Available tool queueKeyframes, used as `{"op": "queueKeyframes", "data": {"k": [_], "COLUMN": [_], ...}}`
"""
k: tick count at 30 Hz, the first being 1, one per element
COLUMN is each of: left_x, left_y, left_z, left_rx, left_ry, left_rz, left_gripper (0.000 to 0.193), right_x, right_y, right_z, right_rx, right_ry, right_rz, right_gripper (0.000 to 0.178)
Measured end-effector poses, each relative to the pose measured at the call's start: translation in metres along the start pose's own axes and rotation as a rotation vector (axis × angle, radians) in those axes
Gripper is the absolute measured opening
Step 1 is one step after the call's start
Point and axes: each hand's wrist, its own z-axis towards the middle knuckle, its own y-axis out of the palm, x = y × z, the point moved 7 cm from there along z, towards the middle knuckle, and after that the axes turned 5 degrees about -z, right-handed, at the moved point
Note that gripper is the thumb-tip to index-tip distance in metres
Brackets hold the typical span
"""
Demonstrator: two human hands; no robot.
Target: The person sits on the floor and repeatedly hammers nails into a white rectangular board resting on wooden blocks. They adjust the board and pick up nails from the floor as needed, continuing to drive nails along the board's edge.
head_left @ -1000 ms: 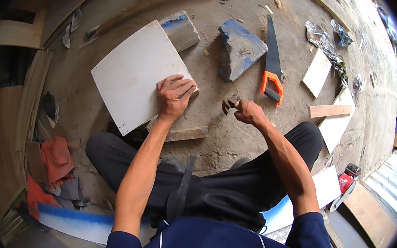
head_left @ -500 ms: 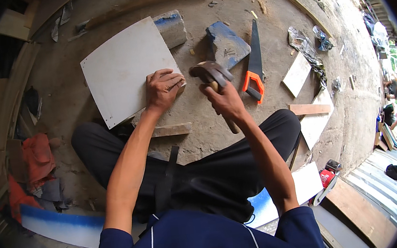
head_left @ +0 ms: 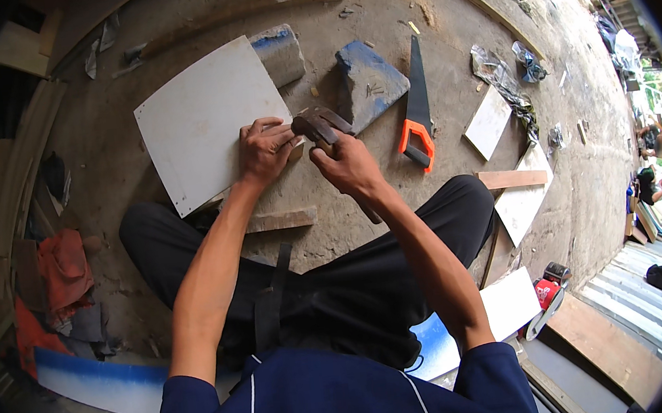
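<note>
A white board lies tilted before me, with small dark dots at its left corners. My left hand rests on its right edge, fingers closed together at the rim; whatever they pinch is too small to make out. A piece of wood shows under that edge. My right hand is wrapped round the handle of a claw hammer. The dark hammer head is right beside my left fingertips. Several nails lie on a blue-stained block beyond the hammer.
A handsaw with an orange handle lies right of the block. Another block stands behind the board. A wood offcut lies between my legs. White offcuts, crumpled plastic and a red power tool are at right.
The hammer in my right hand has swung left and toward the board's edge, close to my left fingers. My left hand keeps its place on the edge.
</note>
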Motion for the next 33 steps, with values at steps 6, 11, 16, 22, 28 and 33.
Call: {"op": "queueKeyframes", "data": {"k": [6, 11, 16, 22, 28, 33], "left_x": [0.001, 0.002, 0.0, 0.002, 0.003, 0.002], "left_y": [-0.001, -0.002, -0.001, -0.004, -0.004, -0.004], "left_z": [0.0, 0.002, -0.002, -0.001, 0.0, 0.001], "left_rx": [0.035, 0.031, 0.029, 0.034, 0.047, 0.019], "left_ry": [0.003, 0.028, 0.014, 0.051, 0.046, 0.004], "left_rz": [0.004, -0.007, 0.006, -0.012, 0.019, 0.011], "left_gripper": [0.016, 0.015, 0.014, 0.014, 0.016, 0.015], "right_x": [-0.014, -0.009, -0.023, -0.011, -0.019, -0.008], "right_y": [-0.006, -0.003, -0.007, 0.001, -0.001, -0.004], "right_z": [0.0, -0.002, -0.005, -0.002, -0.011, -0.003], "right_rx": [0.057, 0.034, 0.007, -0.028, 0.096, 0.071], "right_ry": [-0.053, -0.031, 0.04, -0.031, -0.144, -0.07], "right_rz": [0.016, -0.044, -0.037, -0.139, -0.003, -0.092], "right_gripper": [0.036, 0.037, 0.038, 0.039, 0.032, 0.037]}}
